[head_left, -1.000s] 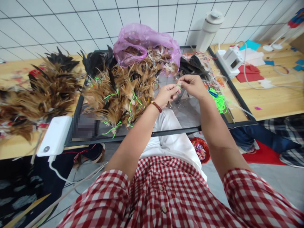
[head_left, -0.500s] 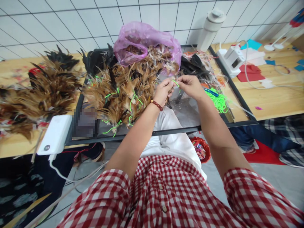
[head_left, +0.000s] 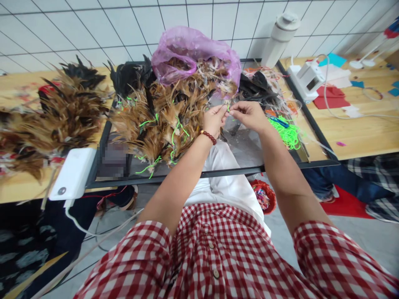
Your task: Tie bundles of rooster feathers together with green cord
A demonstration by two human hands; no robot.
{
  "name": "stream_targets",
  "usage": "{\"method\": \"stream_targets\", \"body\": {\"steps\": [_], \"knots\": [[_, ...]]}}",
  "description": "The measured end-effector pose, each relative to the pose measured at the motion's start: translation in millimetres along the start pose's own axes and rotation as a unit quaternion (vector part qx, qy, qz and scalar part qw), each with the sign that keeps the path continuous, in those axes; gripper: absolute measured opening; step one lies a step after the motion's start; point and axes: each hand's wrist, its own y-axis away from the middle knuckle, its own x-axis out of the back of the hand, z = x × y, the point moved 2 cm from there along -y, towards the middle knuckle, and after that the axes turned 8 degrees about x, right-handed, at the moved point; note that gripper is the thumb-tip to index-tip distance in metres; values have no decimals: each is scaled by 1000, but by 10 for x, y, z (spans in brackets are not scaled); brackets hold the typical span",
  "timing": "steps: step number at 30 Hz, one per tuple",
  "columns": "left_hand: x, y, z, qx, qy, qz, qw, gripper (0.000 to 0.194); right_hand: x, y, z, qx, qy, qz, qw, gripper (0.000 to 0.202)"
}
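- Pale wooden tabletop [head_left: 361, 137]: carries the black-framed grey tray [head_left: 237, 171], the landmark.
- Brown feather bundles [head_left: 183, 104], some with green cord: left part of the tray.
- Translucent purple plastic bag [head_left: 229, 54]: far edge of the tray, feathers at its opening.
- White cylindrical bottle [head_left: 278, 39]: upright, far right corner of the tray.
- Right hand [head_left: 251, 115]: over the tray, fingers bent at the strand; grip cannot be told.
- Left hand [head_left: 214, 120]: over the tray, fingers pinching the strand.
- Neon-green cord tangle [head_left: 288, 135]: right part of the tray.
- Short green cord strand [head_left: 228, 108]: between both hands, above the tray.
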Motion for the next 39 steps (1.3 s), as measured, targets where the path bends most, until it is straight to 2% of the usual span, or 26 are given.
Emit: {"method": "stream_targets", "body": {"steps": [4,6,10,14,20,22,25,28,30,32,34,37,39], "knots": [[1,8,15,6,6,-6,1000,18,77,22,73,-22,119,90,989,25],[5,-4,10,-7,7,4,1000,19,104,35,92,-21,165,100,981,20],[-18,-5,-16,-23,-5,-10,1000,14,76,33,42,18,170,47,984,17],[-32,12,-30,-28,-60,-29,997,22,75,27,-39,43,160,38,985,18],[62,-122,-69,-69,-125,27,989,27,193,63,-22,90,200,-26,975,13],[85,-164,-91,-84,-195,31,977,27,210,68,-63,124,187,-24,974,15],[81,-154,-102,-131,-323,3,937,25,194,59,-147,161,155,-8,975,18],[43,-73,-99,-178,-407,-53,894,22,170,36,-135,160,122,1,980,17],[12,-21,-103,-199,-417,-97,882,21,176,24,-45,135,102,8,986,15],[-14,-1,-113,-205,-392,-129,888,20,199,21,74,91,86,18,992,12],[-24,-23,-126,-198,-348,-126,908,21,219,31,166,41,67,24,997,12],[2,-100,-133,-174,-295,-57,938,21,190,57,160,17,36,-23,999,15],[35,-133,-124,-165,-302,-2,939,23,142,69,74,41,27,-72,996,17]]}}
